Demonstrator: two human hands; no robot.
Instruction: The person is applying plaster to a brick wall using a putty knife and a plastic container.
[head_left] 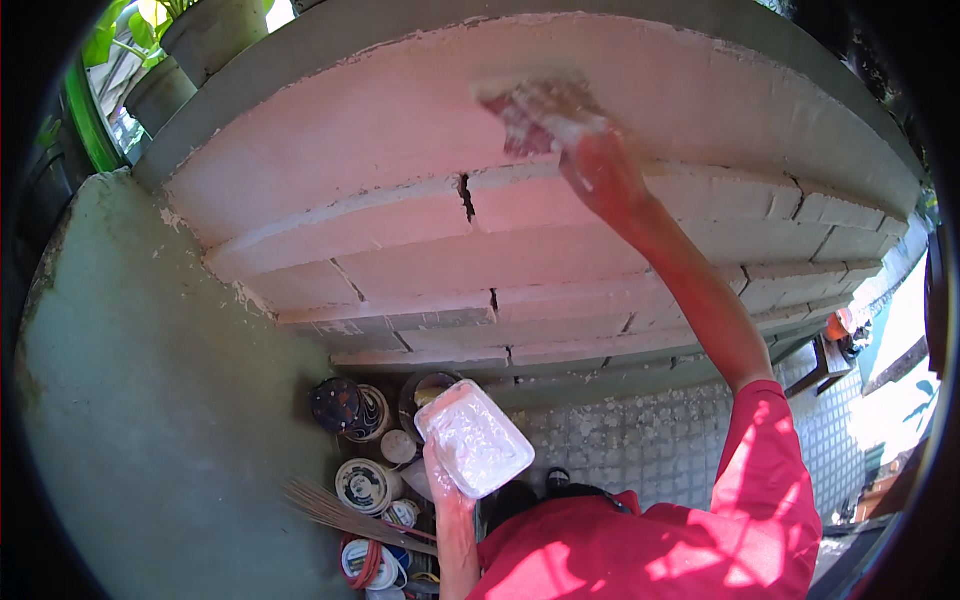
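My left hand [450, 490] grips the near left side of a white rectangular plastic tub [480, 440] with rounded corners. Glossy white paint coats its inside. Up on the wall [360, 130], my right hand [605, 170] is closed around a pale, paint-smeared pad [540, 110] that looks like a rag or a wide brush; motion blur hides its exact kind. The pad meets the upper band of the wall, which looks pinkish white. White smears cover my right fingers. Lower down, the wall steps in block-like courses with dark cracks between some of them.
A greenish side wall [160, 370] stands at my left. Paint buckets [365, 487] and a stick broom [345, 512] crowd the floor beside it. Potted plants [210, 40] sit on the ledge at upper left. A small bench [825, 365] stands on the tiled floor [640, 430] at right.
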